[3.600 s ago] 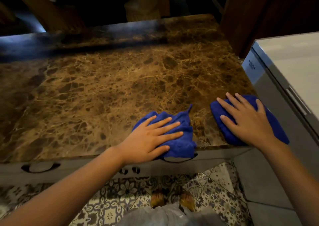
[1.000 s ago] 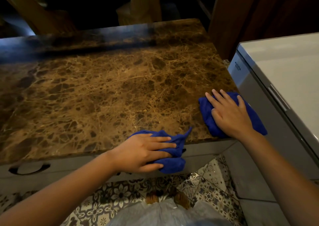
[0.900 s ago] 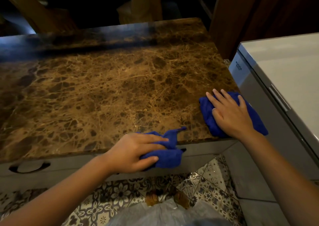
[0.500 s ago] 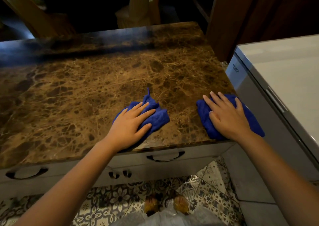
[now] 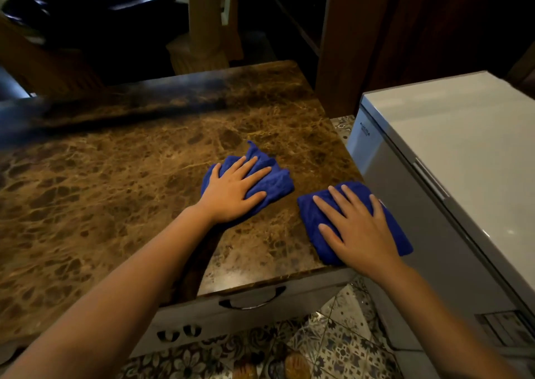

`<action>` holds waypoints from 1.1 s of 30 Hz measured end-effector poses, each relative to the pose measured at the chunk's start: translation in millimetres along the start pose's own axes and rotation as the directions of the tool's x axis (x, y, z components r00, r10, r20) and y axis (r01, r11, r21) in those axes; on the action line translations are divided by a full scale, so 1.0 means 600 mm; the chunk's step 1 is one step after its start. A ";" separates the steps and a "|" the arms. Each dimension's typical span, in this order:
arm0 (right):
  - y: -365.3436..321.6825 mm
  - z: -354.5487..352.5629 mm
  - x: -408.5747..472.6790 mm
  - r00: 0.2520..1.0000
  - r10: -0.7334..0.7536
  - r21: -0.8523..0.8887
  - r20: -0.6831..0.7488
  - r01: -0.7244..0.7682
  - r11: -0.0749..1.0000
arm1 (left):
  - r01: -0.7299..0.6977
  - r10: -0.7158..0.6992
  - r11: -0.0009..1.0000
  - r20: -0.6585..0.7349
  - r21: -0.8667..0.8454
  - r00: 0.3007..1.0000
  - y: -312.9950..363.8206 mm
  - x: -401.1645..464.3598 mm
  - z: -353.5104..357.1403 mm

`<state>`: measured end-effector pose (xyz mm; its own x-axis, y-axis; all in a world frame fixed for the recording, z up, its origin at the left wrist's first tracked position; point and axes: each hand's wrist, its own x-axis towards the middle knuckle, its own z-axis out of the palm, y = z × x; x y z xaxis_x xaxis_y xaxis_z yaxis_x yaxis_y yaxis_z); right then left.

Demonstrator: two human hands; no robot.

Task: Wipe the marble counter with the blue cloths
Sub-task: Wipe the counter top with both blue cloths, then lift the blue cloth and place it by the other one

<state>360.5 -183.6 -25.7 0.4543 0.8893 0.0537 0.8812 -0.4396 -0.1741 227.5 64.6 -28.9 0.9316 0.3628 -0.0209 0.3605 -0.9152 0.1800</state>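
The brown marble counter (image 5: 115,193) fills the left and middle of the view. My left hand (image 5: 231,190) presses flat, fingers spread, on a crumpled blue cloth (image 5: 275,181) toward the counter's right side, well back from the front edge. My right hand (image 5: 356,228) lies flat on a second, folded blue cloth (image 5: 309,216) at the counter's near right corner; that cloth hangs a little over the right edge. The two cloths lie close together without touching.
A white chest freezer (image 5: 463,152) stands tight against the counter's right side. Grey drawers with dark handles (image 5: 252,302) run below the front edge. Patterned floor tiles (image 5: 333,349) lie underneath. Dark wooden furniture (image 5: 199,31) stands beyond the far edge.
My left hand has pushed its cloth from the front edge away from me and to the right across the marble. My right hand has stayed on its cloth at the corner.
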 end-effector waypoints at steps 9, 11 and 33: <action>-0.002 -0.001 0.000 1.000 0.001 0.010 0.015 -0.002 1.000 | -0.145 0.144 0.989 0.063 0.010 0.988 0.080 0.153 0.006; -0.002 -0.002 0.001 1.000 0.008 0.023 0.015 -0.008 1.000 | -0.183 0.181 0.983 0.080 0.012 0.980 0.099 0.174 0.007; -0.008 -0.013 0.001 1.000 -0.007 0.091 0.008 0.006 0.996 | -0.096 0.082 0.993 -0.199 -0.063 0.977 0.025 0.057 -0.073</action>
<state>357.5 -181.8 -17.2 0.4468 0.8934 0.0465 0.8685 -0.4207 -0.2621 262.9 70.9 16.3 0.9302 0.3139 0.1900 0.2653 -0.9331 0.2428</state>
